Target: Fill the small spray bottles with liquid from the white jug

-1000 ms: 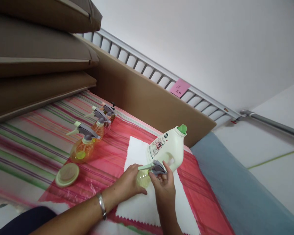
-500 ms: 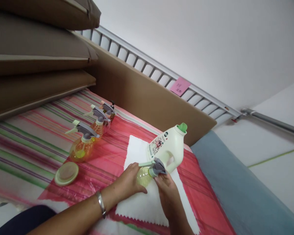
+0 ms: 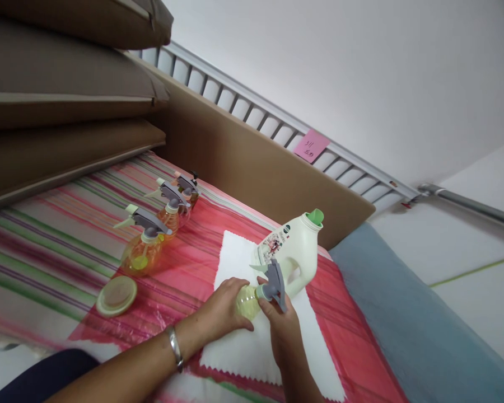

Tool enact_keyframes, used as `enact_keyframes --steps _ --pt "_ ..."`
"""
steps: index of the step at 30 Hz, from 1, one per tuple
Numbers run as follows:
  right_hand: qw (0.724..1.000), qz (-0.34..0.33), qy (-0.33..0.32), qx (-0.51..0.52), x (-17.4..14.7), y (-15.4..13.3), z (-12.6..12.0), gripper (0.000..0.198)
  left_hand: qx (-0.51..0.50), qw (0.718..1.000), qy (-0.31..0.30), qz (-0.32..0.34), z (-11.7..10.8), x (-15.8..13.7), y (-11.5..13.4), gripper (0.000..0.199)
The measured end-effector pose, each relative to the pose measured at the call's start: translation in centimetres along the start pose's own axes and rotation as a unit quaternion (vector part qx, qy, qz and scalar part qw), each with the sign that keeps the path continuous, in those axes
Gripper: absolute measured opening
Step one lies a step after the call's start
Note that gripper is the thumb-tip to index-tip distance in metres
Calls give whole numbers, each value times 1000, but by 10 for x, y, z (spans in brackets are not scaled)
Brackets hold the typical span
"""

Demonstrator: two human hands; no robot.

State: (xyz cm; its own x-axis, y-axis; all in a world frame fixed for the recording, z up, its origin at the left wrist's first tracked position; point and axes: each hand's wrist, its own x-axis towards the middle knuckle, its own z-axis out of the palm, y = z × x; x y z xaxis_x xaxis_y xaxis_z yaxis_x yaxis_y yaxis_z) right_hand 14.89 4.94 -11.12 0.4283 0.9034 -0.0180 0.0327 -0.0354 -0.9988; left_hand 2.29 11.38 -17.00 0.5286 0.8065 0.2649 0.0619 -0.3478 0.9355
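My left hand (image 3: 227,305), with a silver bracelet on the wrist, is wrapped round the body of a clear spray bottle (image 3: 247,303) holding pale yellow liquid. My right hand (image 3: 282,322) is closed on that bottle's grey and pale green trigger sprayer (image 3: 274,284), at its neck. The bottle is tilted, its sprayer end toward the right. Just behind it stands a large white detergent jug (image 3: 304,252) with a green spout. Under both hands lies a white cloth (image 3: 239,350) with zigzag edges.
At left are several spray bottles with orange-yellow liquid, the nearest one (image 3: 145,254) beside a round pale green lid (image 3: 116,295). A striped cloth (image 3: 33,268) covers the surface. Brown cushions (image 3: 67,73) are stacked at upper left; a brown board (image 3: 252,157) stands behind.
My right hand has turned the trigger sprayer on the bottle, so its lever and nozzle point differently, with the grey part now standing more upright. My left hand keeps its grip on the bottle.
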Motion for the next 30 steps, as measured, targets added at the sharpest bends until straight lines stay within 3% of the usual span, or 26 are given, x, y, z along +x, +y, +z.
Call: enact_keyframes --steps 4,9,13,17,21,26,30 --pt "999 5 -35 39 0 2 -2 47 0 1000 -1 -3 0 0 1 81" --pt "1000 14 -7 -9 1 6 -3 47 -11 1000 2 -7 -1 0 4 80" --pt "998 6 -38 48 2 6 1 49 -14 1000 -3 -10 -2 1 5 79" --pt "1000 1 -4 18 1 5 8 45 -9 1000 -2 -11 -2 1 4 79" --pt "998 12 -22 56 -2 3 13 57 -8 1000 -1 -14 -3 1 6 80" --pt "1000 14 12 0 -2 5 14 47 -12 1000 -2 -8 -3 1 8 79" --pt "1000 6 -8 11 -8 8 15 60 -10 1000 1 -8 -3 1 7 78"
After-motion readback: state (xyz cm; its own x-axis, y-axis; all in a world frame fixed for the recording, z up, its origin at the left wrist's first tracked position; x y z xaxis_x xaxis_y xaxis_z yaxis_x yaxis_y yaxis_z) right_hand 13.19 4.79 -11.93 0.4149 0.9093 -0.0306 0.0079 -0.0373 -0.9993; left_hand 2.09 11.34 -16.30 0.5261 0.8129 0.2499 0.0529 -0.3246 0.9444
